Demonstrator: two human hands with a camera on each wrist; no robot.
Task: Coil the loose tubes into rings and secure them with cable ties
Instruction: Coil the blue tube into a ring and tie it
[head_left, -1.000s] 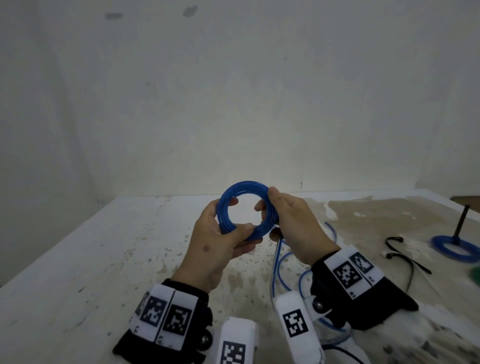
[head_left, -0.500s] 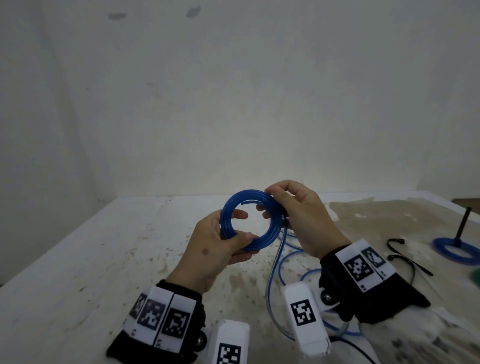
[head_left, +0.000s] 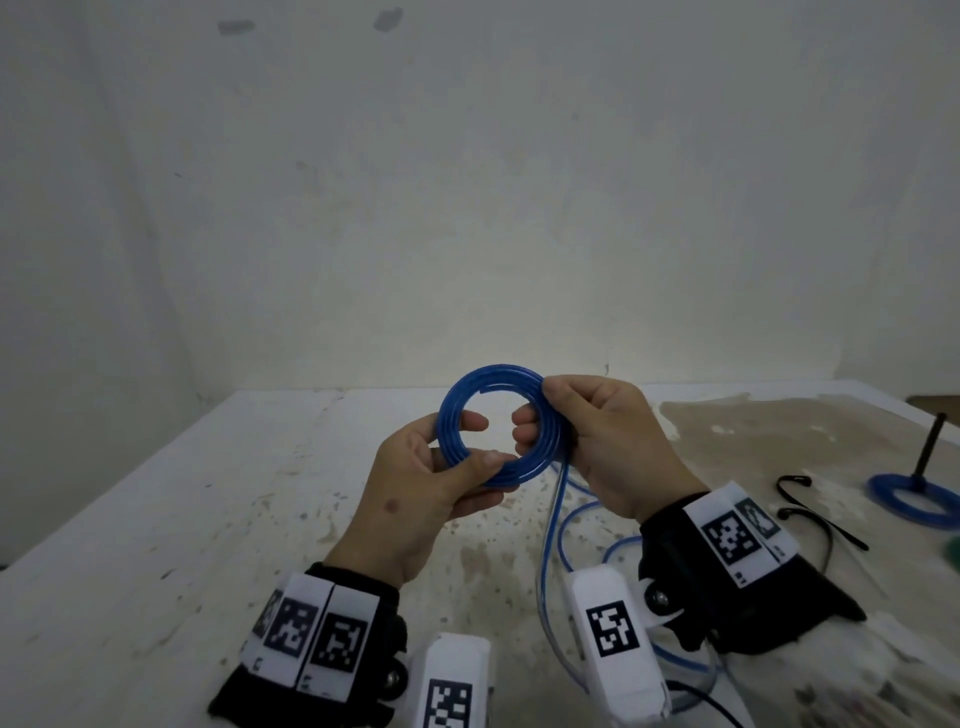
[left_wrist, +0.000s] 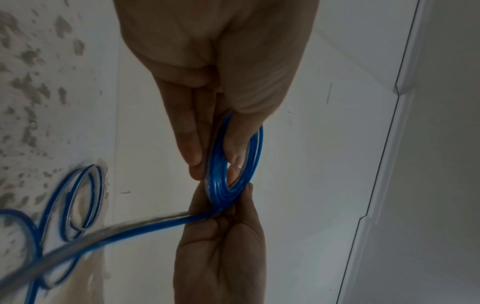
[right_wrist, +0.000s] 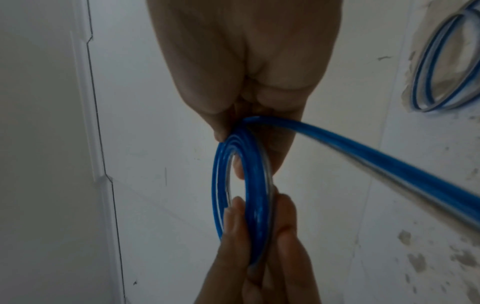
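i pinch the blue tube coil (head_left: 496, 426) with my left hand (head_left: 415, 499) so the wraps stay put; right hand (head_left: 613, 447) grips its other side, feeding loose tube (head_left: 550, 530) hanging below the coil toward the table (head_left: 156, 519)

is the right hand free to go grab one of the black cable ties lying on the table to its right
Probably not yet. The right hand pinches the blue tube coil, with loose tube trailing from it. The black cable ties lie uncovered on the white table nearby, but letting go would likely loosen the coil.
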